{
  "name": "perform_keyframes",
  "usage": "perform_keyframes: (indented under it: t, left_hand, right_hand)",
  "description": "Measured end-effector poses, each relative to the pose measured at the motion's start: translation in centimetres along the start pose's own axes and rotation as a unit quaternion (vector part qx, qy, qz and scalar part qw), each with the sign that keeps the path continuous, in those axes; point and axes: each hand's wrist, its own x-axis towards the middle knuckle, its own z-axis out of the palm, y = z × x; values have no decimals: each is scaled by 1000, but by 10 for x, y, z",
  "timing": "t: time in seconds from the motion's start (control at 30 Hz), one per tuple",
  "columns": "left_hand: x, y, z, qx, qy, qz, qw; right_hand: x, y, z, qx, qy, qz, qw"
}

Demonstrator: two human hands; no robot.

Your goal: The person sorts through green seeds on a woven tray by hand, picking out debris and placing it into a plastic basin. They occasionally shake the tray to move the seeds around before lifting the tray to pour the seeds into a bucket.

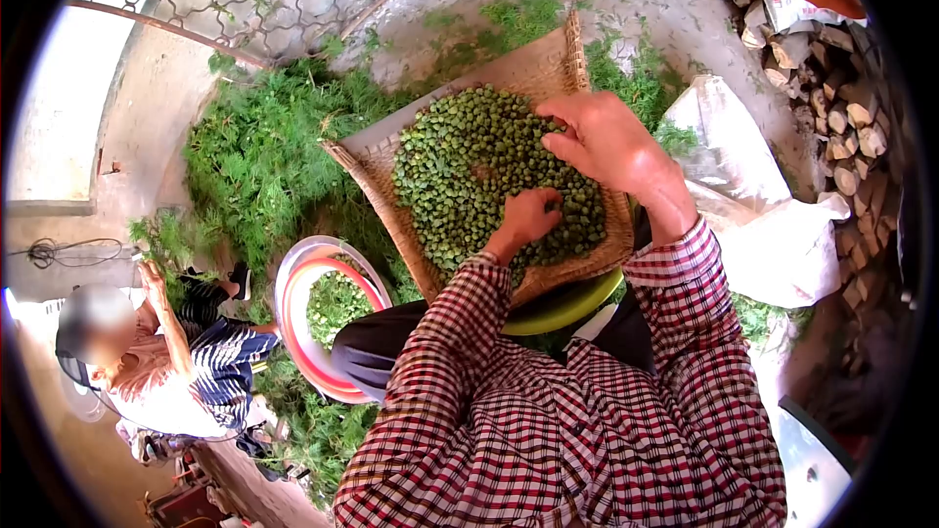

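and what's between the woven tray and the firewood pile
In the head view, green sprigs lie nearer the woven tray and a white sack nearer the firewood pile.

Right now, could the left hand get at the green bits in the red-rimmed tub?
Probably yes: the tub stands open beside the left knee, though the left hand must clear the woven tray.

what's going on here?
A person in a checked shirt works over a woven tray heaped with small round green pieces. The left hand is down at the heap; the right hand is by its right side. Whether either holds any is unclear. A red-and-white basin of greens stands left, another person beyond it.
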Motion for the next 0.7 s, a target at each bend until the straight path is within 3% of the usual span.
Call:
perform_keyframes:
  t: [0.03,0.07,0.23,0.43,0.5,0.57,0.6,0.63,0.7]
  left_hand:
    - [-10,-1,-1,55,-31,13,998]
    - [-23,-3,-1,110,-2,59,992]
    - [-65,-27,-34,169,-11,44,985]
    - [-108,-48,-84,141,133,24,981]
    - [-124,-62,-99,120,296,-9,947]
    - [-145,-88,-103,167,378,-69,908]
    - [-152,-103,-99,185,428,-94,879]
    - [-157,-109,-94,181,437,-93,876]
    - [-165,-120,-87,-88,330,-303,890]
  right_hand:
    - [0,0,1,2,8,-5,1000]
    - [1,-2,0,4,7,-8,1000]
    - [0,-1,1,-18,1,-26,1000]
    - [-3,13,-7,0,-4,37,999]
    - [-4,26,-5,2,-16,71,997]
    - [-4,48,5,-57,10,93,994]
    - [0,50,2,-109,-49,138,983]
    - [-2,60,8,-116,-47,130,984]
    - [-4,89,32,-187,-128,261,938]
